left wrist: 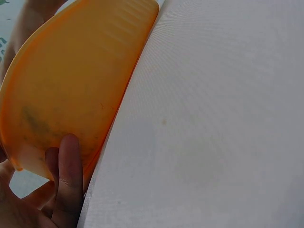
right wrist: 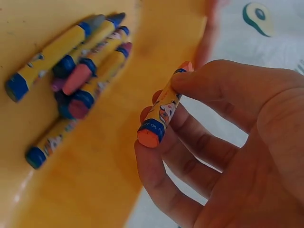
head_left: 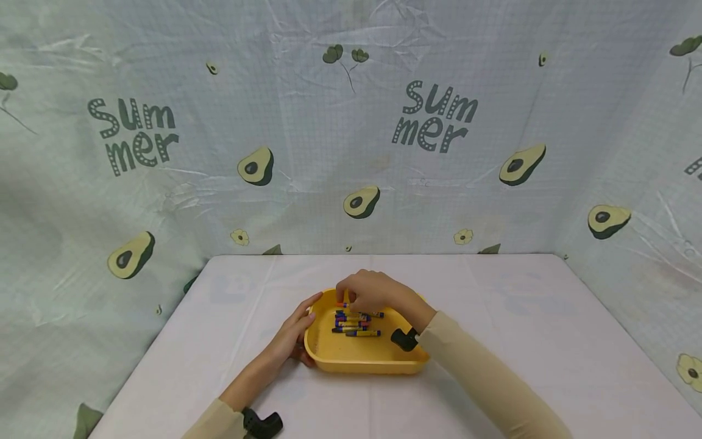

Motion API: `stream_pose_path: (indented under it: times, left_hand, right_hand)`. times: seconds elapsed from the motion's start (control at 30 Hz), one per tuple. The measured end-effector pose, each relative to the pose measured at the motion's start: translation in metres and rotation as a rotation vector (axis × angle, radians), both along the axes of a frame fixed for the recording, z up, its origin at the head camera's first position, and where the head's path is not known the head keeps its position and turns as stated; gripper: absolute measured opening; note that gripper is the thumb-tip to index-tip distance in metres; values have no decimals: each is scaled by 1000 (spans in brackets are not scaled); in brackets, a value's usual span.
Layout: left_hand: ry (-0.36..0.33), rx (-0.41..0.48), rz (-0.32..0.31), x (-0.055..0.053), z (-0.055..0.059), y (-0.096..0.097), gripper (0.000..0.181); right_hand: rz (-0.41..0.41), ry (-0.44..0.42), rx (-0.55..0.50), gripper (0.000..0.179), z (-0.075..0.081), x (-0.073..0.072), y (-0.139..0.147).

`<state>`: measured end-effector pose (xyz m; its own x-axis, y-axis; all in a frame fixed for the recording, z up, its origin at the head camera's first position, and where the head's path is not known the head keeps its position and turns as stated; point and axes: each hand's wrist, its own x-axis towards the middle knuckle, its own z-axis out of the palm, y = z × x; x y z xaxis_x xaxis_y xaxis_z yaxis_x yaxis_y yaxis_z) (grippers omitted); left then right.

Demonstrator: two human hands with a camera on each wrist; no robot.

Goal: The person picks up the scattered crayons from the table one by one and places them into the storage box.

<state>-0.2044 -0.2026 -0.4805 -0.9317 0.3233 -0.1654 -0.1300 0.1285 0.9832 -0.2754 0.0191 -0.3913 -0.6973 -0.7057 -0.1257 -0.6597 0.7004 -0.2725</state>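
An orange oil pastel (right wrist: 164,111) in a yellow and blue wrapper is pinched between the thumb and fingers of my right hand (head_left: 366,291), over the far left part of a yellow tray (head_left: 351,367). Its label partly reads "OIL PA". Below and nearer lie several more oil pastels (head_left: 362,333), heaped with their ends in different colours. My left hand (head_left: 287,338) grips the tray at its left side; in the left wrist view, its fingers (left wrist: 70,164) touch the outer wall near the rim.
The tray stands on a table with a white cover (head_left: 466,390). Behind and at the sides hangs a pale curtain (head_left: 307,122) printed with avocados and the word "summer". A black wrist device (head_left: 404,339) on my right arm is over the tray's right part.
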Motion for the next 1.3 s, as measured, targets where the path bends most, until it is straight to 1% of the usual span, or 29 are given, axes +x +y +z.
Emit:
stream_pose_path:
  times: [0.17, 0.33, 0.47, 0.57, 0.73, 0.97, 1.1, 1.3]
  left_hand:
    - [3, 12, 5, -1, -2, 1, 45]
    - [10, 23, -2, -2, -1, 0, 45]
    - [10, 13, -4, -1, -1, -1, 46]
    - [6, 0, -4, -1, -1, -1, 46]
    - [5, 3, -7, -2, -2, -1, 45]
    - [18, -1, -15, -4, -2, -1, 45]
    - [14, -13, -12, -4, -2, -1, 45]
    - [15, -2, -23, -1, -1, -3, 46]
  right_hand:
    - [-9, 2, 37, 18, -9, 0, -7]
    - [-19, 30, 73, 19, -14, 1, -12]
    - [-24, 43, 99, 19, -18, 2, -14]
    - [-16, 57, 102, 19, -20, 3, -14]
    - [-13, 72, 101, 18, -22, 5, -15]
    - [-21, 89, 88, 17, -22, 6, -15]
    - [-18, 90, 89, 17, -22, 7, -14]
    - [-28, 99, 91, 19, -19, 11, -13]
